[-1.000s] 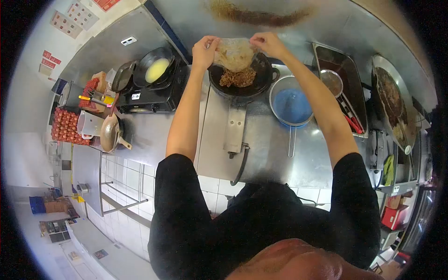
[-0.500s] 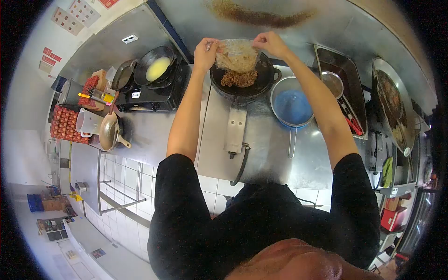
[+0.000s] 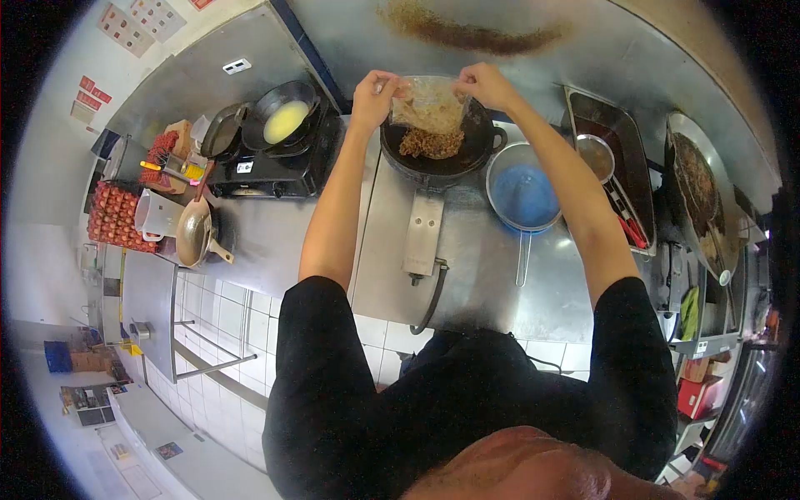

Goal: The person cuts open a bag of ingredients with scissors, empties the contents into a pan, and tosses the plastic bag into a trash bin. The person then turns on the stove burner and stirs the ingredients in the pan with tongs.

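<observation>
A clear, stained plastic bag hangs over a black wok, stretched between my two hands. My left hand pinches its left upper corner. The right upper corner is held by the closed fingers of my right hand. Brown shredded food lies in a heap in the wok, just below the bag. The wok rests on a burner whose metal body extends toward me.
Right of the wok, a strainer sits over a blue container. Farther right are a deep tray and a large round pan. At left, a pan with yellow liquid stands on a black stove, near stacked eggs.
The whole view has shifted slightly. Both hands still grip the bag over the wok, and the bag hangs flatter than a second ago.
</observation>
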A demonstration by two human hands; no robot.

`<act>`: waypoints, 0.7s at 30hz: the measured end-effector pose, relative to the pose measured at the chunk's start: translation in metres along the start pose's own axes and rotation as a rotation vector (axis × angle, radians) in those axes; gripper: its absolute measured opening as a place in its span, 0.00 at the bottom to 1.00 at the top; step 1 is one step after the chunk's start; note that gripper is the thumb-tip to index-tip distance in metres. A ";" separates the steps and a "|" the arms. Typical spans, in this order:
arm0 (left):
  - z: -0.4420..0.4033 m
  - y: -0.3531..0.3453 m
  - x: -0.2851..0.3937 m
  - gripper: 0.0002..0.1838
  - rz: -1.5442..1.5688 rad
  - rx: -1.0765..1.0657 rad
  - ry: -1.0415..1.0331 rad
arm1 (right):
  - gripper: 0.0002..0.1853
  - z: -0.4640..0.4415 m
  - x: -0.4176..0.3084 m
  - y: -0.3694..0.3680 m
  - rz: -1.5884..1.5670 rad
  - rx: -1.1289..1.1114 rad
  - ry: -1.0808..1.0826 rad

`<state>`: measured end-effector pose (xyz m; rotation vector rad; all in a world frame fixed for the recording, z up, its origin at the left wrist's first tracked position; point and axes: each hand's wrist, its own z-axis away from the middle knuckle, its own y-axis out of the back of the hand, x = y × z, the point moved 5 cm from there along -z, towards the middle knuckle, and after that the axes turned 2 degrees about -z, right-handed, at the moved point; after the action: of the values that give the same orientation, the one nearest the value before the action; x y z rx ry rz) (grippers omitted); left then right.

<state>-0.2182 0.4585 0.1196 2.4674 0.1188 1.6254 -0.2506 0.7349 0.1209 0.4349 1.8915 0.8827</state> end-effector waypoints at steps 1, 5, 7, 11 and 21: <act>-0.001 -0.001 -0.003 0.10 0.001 0.001 0.005 | 0.14 -0.001 0.002 -0.004 -0.035 0.014 0.035; -0.002 -0.002 -0.005 0.10 0.046 -0.003 0.013 | 0.14 -0.004 0.019 -0.013 -0.085 -0.012 0.006; -0.002 -0.004 -0.002 0.10 0.030 -0.007 0.011 | 0.14 -0.003 0.013 -0.013 -0.089 0.002 0.027; -0.002 -0.003 -0.005 0.10 0.069 -0.002 0.035 | 0.14 -0.009 0.039 -0.025 -0.236 -0.010 0.015; -0.009 0.005 -0.021 0.10 -0.012 0.007 -0.020 | 0.17 -0.006 0.015 -0.010 0.003 0.008 -0.017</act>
<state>-0.2351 0.4508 0.1048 2.4829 0.1369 1.5980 -0.2621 0.7350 0.1059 0.4486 1.8792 0.8712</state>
